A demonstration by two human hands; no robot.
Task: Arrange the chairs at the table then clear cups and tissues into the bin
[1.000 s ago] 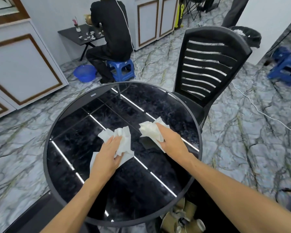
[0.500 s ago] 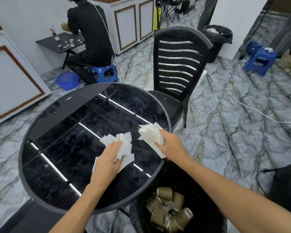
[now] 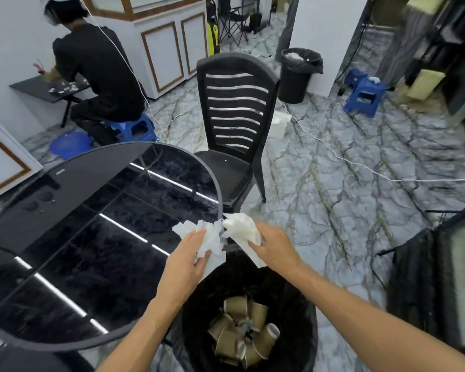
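Note:
My left hand (image 3: 184, 260) grips a crumpled white tissue (image 3: 210, 237) at the right edge of the round black glass table (image 3: 65, 237). My right hand (image 3: 275, 245) grips a second white tissue (image 3: 240, 228) just beside it. Both tissues hang over the far rim of a black-lined bin (image 3: 304, 312) that stands on the floor right of the table. Several brown paper cups (image 3: 242, 331) lie inside the bin. A black slatted chair (image 3: 234, 111) stands at the table's far right side, its seat tucked near the rim.
A seated person in black (image 3: 97, 76) works at a small dark table at the back left, on a blue stool. A second black bin (image 3: 298, 73) stands behind the chair. Blue stools (image 3: 364, 96) and a white cable (image 3: 360, 165) lie on the marble floor. A dark draped object (image 3: 424, 285) stands right.
Both hands have lifted the tissues off the tabletop and carried them right, past the table's edge to above the bin. The view has swung right, bringing the bin fully into sight.

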